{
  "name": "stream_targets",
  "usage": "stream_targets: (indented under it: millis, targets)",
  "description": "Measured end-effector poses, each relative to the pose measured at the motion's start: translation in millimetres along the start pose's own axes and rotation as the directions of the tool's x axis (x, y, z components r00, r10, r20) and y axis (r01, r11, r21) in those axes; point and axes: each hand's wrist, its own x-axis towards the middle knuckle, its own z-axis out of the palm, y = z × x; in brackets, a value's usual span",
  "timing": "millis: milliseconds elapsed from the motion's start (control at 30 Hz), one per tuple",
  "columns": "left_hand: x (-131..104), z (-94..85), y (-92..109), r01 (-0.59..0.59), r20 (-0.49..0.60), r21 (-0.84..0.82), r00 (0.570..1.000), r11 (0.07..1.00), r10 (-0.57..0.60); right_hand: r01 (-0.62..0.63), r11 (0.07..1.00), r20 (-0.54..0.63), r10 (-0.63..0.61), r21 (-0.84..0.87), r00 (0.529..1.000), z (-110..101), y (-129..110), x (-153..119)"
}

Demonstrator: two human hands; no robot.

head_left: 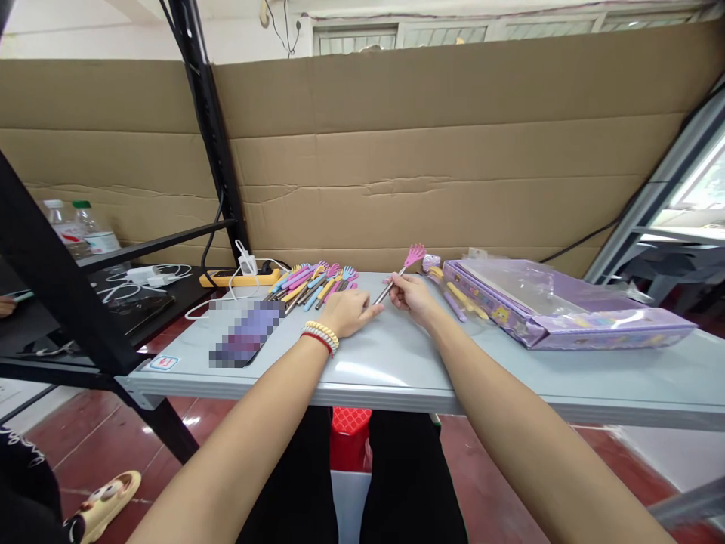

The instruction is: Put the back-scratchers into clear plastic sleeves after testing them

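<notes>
A telescopic back scratcher [415, 255] with a pink hand-shaped head and a metal shaft slants up to the right, above the table. My right hand [414, 297] pinches its shaft below the head. At the lower end of the shaft, my left hand [347, 312] has its thumb and fingers closed on it; the fingertips are partly hidden. Left of my left hand lies a pile of back scratchers [317, 283] in pink, purple, yellow and blue. Several more scratchers [461, 298], yellow and purple, lie to the right of my right hand.
A purple printed box [566, 332] with clear plastic stands on the right of the grey table [390, 370]. On the left are a blurred-out phone [246, 332], a yellow power strip [241, 279] and white cables. Cardboard [442, 174] walls the back; a black post [209, 128] rises at left.
</notes>
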Motion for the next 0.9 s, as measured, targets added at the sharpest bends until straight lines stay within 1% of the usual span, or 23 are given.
stream_targets:
  millis: [67, 133, 233, 300, 400, 567, 667, 800, 833, 900]
  targets:
    - [2.3, 0.5, -3.8, 0.03, -0.044, -0.02, 0.999, 0.999, -0.031, -0.001, 1.0, -0.071, 0.002, 0.014, 0.997, -3.0, 1.3, 2.6]
    - [4.8, 2.4, -7.0, 0.086, -0.067, 0.003, 0.994, 0.996, -0.086, -0.003, 1.0, -0.165, 0.004, 0.001, 0.986, -5.6, 2.6, 5.1]
    - [6.9, 7.2, -10.2, 0.192, -0.041, 0.095, 0.981, 0.977, -0.189, -0.003, 0.999, -0.284, -0.008, -0.038, 0.959, -7.8, 3.0, 7.1]
    - [7.0, 9.8, -11.4, 0.25, 0.007, 0.154, 0.967, 0.956, -0.254, 0.002, 0.998, -0.329, -0.02, -0.057, 0.944, -8.2, 2.1, 6.8]
    - [6.2, 10.6, -11.8, 0.284, 0.067, 0.198, 0.951, 0.938, -0.302, 0.007, 0.998, -0.343, -0.028, -0.063, 0.939, -8.0, 0.4, 5.3]
    - [5.0, 7.3, -10.0, 0.207, 0.042, 0.209, 0.975, 0.956, -0.22, 0.006, 0.998, -0.347, -0.029, -0.065, 0.938, -7.4, -0.5, 4.0]
    - [5.3, 7.6, -9.6, 0.196, 0.03, 0.198, 0.978, 0.96, -0.206, 0.006, 0.997, -0.36, -0.033, -0.075, 0.932, -7.2, -0.2, 4.3]
    - [6.9, 9.6, -12.8, 0.232, 0.026, 0.153, 0.971, 0.96, -0.239, 0.001, 0.995, -0.402, -0.041, -0.098, 0.915, -10.6, 2.0, 7.2]
    - [7.3, 9.7, -14.2, 0.248, 0.021, 0.13, 0.967, 0.96, -0.253, -0.005, 0.994, -0.428, -0.044, -0.112, 0.903, -12.4, 2.6, 8.3]
    - [7.7, 9.2, -17.2, 0.286, 0.004, 0.069, 0.958, 0.956, -0.287, -0.013, 0.986, -0.438, -0.063, -0.169, 0.897, -16.8, 3.2, 10.4]
